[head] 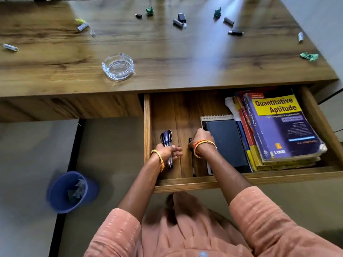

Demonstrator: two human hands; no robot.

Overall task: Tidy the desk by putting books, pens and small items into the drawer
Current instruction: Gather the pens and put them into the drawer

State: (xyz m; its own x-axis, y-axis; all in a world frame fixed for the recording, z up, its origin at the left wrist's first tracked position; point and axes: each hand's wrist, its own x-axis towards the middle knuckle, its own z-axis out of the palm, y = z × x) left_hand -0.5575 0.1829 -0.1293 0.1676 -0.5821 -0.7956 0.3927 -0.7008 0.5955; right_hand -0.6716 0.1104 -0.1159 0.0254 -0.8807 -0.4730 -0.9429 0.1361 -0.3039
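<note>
The wooden drawer (185,184) stands pulled open under the desk (185,58). My left hand (168,152) grips a bundle of several blue and black pens (167,138) at the drawer's left side. My right hand (201,138) is curled over the top end of a black pen (193,162) lying on the drawer floor; its fingertips are hidden. At the right of the drawer lies a stack of books (278,127), with a dark notebook (226,141) on a spiral notepad (217,117) beside it.
Scattered on the desk top are batteries (177,23), a USB stick (235,32), a small black device (182,17) and green paper scraps (309,56). A glass ashtray (118,66) sits near the front edge. A blue bin (71,191) stands on the floor at left.
</note>
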